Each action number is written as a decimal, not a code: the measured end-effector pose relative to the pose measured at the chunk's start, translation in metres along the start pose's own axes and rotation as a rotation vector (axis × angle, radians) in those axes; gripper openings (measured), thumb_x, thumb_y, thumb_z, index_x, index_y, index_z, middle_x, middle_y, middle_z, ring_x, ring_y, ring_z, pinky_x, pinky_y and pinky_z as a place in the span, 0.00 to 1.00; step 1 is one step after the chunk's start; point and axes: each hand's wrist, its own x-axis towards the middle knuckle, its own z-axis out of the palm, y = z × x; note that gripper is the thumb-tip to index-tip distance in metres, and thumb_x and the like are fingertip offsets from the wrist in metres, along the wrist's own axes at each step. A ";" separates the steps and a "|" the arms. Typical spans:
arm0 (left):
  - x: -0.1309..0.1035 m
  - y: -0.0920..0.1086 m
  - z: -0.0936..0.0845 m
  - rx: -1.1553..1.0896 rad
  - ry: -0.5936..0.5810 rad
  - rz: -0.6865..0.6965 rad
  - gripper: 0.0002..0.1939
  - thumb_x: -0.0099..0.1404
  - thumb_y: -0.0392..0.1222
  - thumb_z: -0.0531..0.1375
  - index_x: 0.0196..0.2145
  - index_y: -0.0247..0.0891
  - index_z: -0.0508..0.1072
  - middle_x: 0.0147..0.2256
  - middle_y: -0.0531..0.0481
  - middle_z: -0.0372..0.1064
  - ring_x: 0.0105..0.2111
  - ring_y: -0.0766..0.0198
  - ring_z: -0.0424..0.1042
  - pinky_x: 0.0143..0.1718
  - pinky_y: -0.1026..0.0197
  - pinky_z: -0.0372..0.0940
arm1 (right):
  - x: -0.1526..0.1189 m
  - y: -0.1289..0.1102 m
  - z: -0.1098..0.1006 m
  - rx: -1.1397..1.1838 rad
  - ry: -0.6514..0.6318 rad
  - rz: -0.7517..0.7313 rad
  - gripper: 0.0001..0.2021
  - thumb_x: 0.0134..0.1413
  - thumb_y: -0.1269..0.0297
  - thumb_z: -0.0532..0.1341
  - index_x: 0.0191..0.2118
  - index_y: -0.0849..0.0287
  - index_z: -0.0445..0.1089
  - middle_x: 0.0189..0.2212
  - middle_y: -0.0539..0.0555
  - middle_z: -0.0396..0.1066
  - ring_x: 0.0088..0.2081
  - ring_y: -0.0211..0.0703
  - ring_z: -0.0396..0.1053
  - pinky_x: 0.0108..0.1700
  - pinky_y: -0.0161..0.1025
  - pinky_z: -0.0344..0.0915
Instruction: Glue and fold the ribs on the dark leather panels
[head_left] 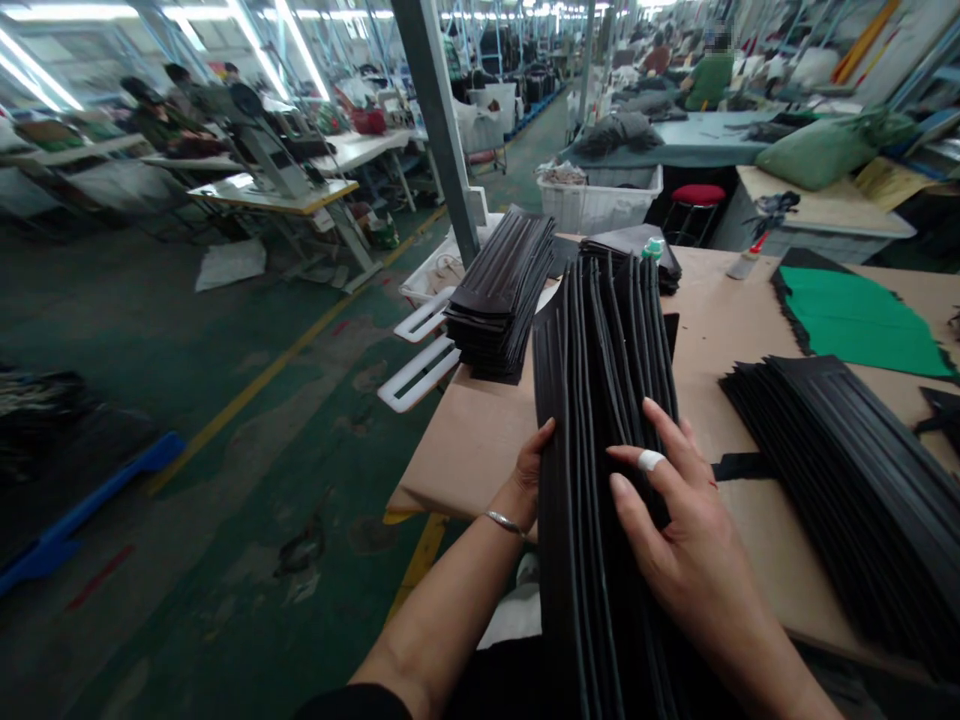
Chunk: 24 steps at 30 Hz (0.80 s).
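Note:
A thick bundle of long black panels [574, 430] stands on edge in front of me, its layers fanned apart at the top. My left hand [534, 465] grips the bundle's left side, thumb on the outer panel and the other fingers hidden behind it. Against the right side rests my right hand [679, 500], fingers spread over the panel edges, with white tape round one finger. Behind the bundle to the left lies a tall stack of black panels [506, 280]. Another fanned stack [847, 480] lies to the right.
The brown table [472, 430] carries a green cloth piece [855, 315], a small glue bottle [745, 262] and more dark panels. White slotted pieces [420, 372] jut past its left edge. A metal post [442, 120] rises behind. Other people work at far tables.

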 end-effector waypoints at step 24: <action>-0.002 0.006 -0.013 -0.073 0.143 -0.065 0.29 0.75 0.56 0.51 0.49 0.25 0.77 0.39 0.35 0.82 0.48 0.43 0.80 0.57 0.43 0.70 | 0.008 -0.009 0.006 0.006 -0.063 0.015 0.11 0.66 0.54 0.60 0.46 0.54 0.71 0.70 0.59 0.57 0.74 0.65 0.43 0.70 0.75 0.47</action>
